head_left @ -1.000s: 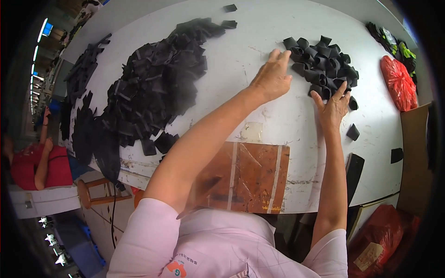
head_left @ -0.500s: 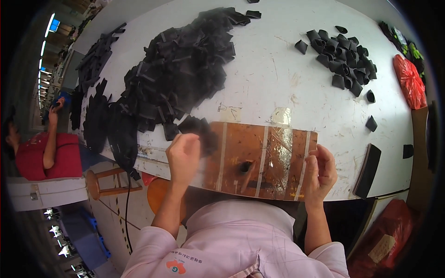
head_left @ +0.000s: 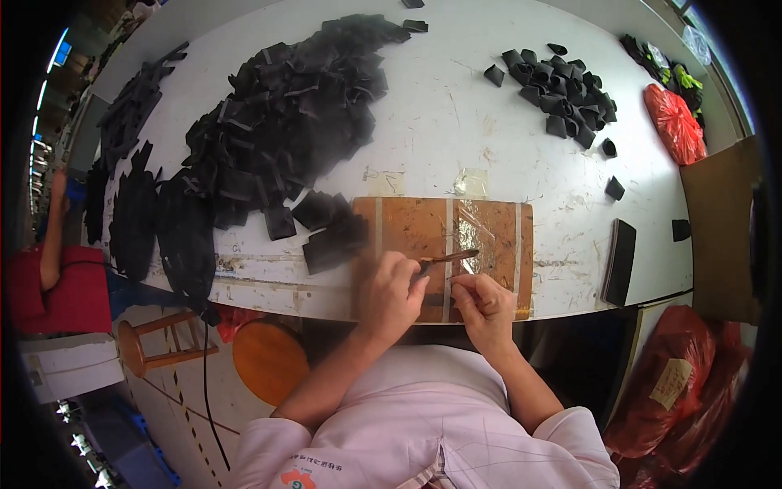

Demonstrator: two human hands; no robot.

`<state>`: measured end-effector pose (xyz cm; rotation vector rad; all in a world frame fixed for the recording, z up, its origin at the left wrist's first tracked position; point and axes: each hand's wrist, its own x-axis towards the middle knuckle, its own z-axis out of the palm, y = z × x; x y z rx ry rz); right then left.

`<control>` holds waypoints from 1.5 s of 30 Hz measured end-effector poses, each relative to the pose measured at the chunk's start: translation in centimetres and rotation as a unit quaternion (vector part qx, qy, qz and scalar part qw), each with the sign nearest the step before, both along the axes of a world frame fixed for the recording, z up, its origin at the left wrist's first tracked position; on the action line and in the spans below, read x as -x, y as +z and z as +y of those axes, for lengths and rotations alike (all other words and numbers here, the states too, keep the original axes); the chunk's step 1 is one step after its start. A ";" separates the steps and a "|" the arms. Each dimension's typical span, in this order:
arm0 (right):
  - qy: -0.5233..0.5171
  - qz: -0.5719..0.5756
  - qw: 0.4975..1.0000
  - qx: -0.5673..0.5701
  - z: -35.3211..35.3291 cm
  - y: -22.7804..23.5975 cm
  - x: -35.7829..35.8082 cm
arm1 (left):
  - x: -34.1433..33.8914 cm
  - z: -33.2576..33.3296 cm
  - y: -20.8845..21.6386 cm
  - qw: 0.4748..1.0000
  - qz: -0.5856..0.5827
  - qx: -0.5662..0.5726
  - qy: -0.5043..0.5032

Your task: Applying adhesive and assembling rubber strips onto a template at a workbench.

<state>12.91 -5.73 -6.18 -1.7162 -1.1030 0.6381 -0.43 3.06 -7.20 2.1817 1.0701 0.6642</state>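
In front of me a brown board (head_left: 407,218) with pale tape strips lies at the table's near edge. My left hand (head_left: 391,293) is closed over its left half, holding a slim brown tool with a dark handle (head_left: 448,257). That tool points right across the board; its exact kind is unclear. Just below its tip, my right hand (head_left: 487,306) is closed in a pinch, and whatever it may hold is too small to make out. Flat black fabric pieces (head_left: 336,244) lie against the board's left side, the lower one partly over its edge.
A large heap of black fabric pieces (head_left: 285,114) spreads over the left of the white table (head_left: 440,98). Several folded black pieces (head_left: 562,90) sit at the far right, near a red plastic bag (head_left: 674,122). A dark block (head_left: 621,262) stands at right. Another person's arm (head_left: 52,236) shows far left.
My left hand has moved right and now grips the slim tool, which lay on the board before. My right hand has come from the board's right edge to its middle and closed.
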 end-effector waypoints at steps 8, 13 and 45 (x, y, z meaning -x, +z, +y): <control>0.030 0.312 0.950 -0.005 1.3 3.9 0.8 | 1.8 0.5 3.7 0.842 -0.280 0.459 -0.052; 0.074 0.323 0.940 -0.078 1.0 5.7 0.9 | 1.2 -0.6 6.1 0.768 -0.397 0.503 -0.012; 0.257 0.373 0.890 -0.056 6.4 13.2 -3.4 | -2.0 2.8 12.1 0.512 -0.587 0.600 -0.186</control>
